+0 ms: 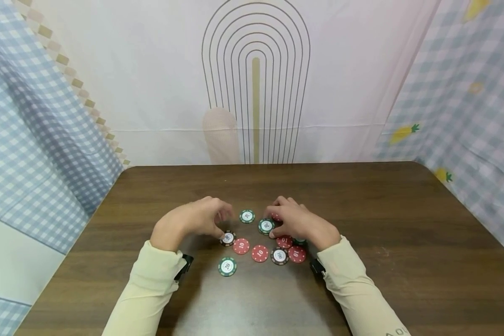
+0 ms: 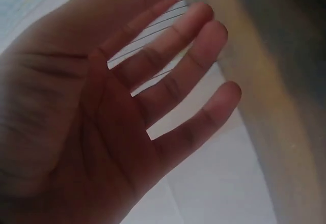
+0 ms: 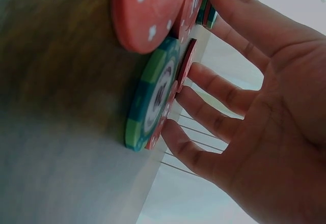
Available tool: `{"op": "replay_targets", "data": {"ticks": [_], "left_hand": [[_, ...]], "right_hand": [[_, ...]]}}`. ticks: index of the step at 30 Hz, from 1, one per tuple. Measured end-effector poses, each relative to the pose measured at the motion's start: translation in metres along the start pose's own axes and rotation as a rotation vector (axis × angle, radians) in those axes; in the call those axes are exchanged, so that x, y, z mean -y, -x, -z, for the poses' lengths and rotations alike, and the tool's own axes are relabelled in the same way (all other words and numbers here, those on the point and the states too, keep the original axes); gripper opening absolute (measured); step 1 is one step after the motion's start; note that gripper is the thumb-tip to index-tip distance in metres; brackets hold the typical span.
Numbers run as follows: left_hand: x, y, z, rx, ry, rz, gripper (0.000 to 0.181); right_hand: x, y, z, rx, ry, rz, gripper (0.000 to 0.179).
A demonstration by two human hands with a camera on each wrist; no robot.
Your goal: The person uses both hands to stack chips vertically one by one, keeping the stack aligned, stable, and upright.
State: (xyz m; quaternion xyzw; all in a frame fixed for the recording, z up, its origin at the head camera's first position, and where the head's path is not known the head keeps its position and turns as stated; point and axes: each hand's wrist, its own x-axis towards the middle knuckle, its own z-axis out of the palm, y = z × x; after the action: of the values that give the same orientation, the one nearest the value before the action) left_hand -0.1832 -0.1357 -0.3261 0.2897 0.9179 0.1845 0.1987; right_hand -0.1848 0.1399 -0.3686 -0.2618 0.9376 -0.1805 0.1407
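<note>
Here we are, both hands in among the chips, and we'd call this the picking-up step! On the right, we see the right grip (image 1: 300, 219) with thumb and index finger at the near and far edges of a green chip (image 1: 266, 226), clamped on it as best we can judge. Over to the left, the left grip (image 1: 193, 223) is apart, fingers well spread in its wrist view, thumb at the left edge of a black chip (image 1: 228, 238); touching or just above, we can't quite tell!

Around them we have a far green chip (image 1: 247, 216), a near green chip (image 1: 227, 266) out on the left, a red chip (image 1: 241, 246) just beside the black one, and a middle red chip (image 1: 260, 253) to its right. Then the right-hand cluster: a "100" chip (image 1: 279, 256), a near red chip (image 1: 297, 254) beside it, more tucked by the right grip

What does the next move call for? We'd say a level hold on that green chip, and left fingers brought in opposite the thumb, since thin flat edges could slip. Containers? None that we can spot; the loose chips lie straight on the tabletop (image 1: 403, 233), centre scene
</note>
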Motion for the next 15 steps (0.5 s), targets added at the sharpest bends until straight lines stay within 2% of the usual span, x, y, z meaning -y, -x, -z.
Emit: {"op": "replay_targets", "data": {"ticks": [5, 15], "left_hand": [[0.008, -0.006, -0.008, 0.052, 0.046, -0.005, 0.039], [0.013, -0.012, -0.021, 0.064, 0.069, 0.003, 0.039]], "right_hand": [[0.001, -0.001, 0.0, 0.004, 0.002, 0.001, 0.037], [-0.001, -0.001, 0.0, 0.002, 0.006, -0.005, 0.037]]}}
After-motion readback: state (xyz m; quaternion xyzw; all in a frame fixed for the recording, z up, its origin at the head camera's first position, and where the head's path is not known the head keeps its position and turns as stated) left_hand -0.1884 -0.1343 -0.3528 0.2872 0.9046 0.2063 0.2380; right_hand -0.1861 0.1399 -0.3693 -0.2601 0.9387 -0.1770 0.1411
